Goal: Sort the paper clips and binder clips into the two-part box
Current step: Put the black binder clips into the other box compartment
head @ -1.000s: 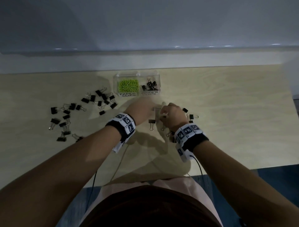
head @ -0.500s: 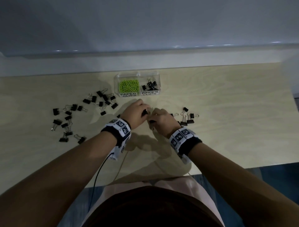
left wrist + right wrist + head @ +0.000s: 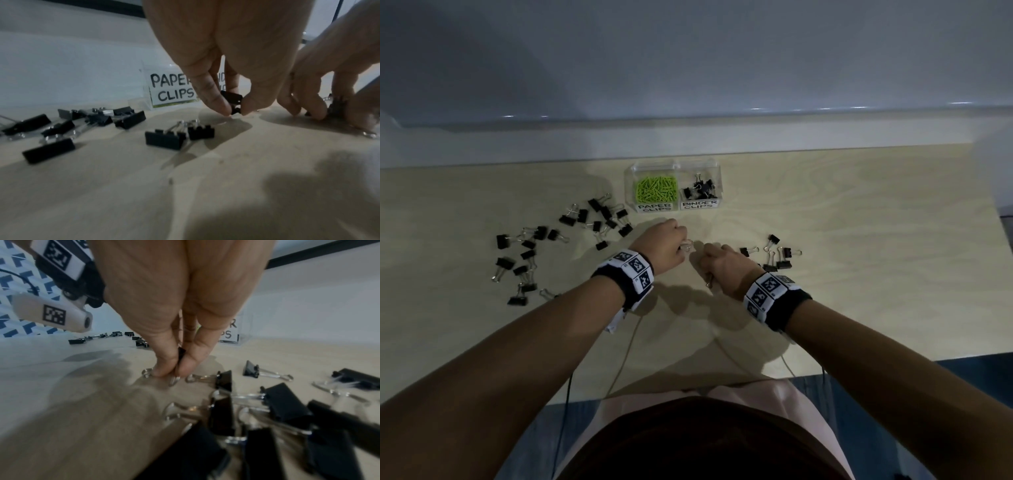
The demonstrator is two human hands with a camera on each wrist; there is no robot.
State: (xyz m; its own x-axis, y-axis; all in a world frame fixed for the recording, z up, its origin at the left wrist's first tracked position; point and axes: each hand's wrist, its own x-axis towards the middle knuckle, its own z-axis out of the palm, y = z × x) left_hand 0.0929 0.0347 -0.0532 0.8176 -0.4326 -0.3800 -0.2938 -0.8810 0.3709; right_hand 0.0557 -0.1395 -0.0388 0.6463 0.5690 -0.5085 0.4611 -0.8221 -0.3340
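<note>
The clear two-part box (image 3: 674, 169) stands at the table's back, with green paper clips (image 3: 656, 188) in its left part and black binder clips (image 3: 699, 190) in its right. My left hand (image 3: 664, 245) pinches a black binder clip (image 3: 232, 99) between thumb and finger just above the table. Right beside it, my right hand (image 3: 726, 269) pinches another black binder clip (image 3: 181, 353) at the tabletop, its wire handles sticking out below the fingertips. Both hands sit in front of the box.
Several black binder clips (image 3: 599, 219) lie scattered left of my hands, more (image 3: 518, 260) farther left. A smaller cluster (image 3: 774, 255) lies right of my right hand. The wooden table (image 3: 859, 274) ends at a front edge near my body; cables trail over it.
My hands have drawn slightly apart. Each now pinches a binder clip low at the tabletop. The left hand's clip shows its wire handle.
</note>
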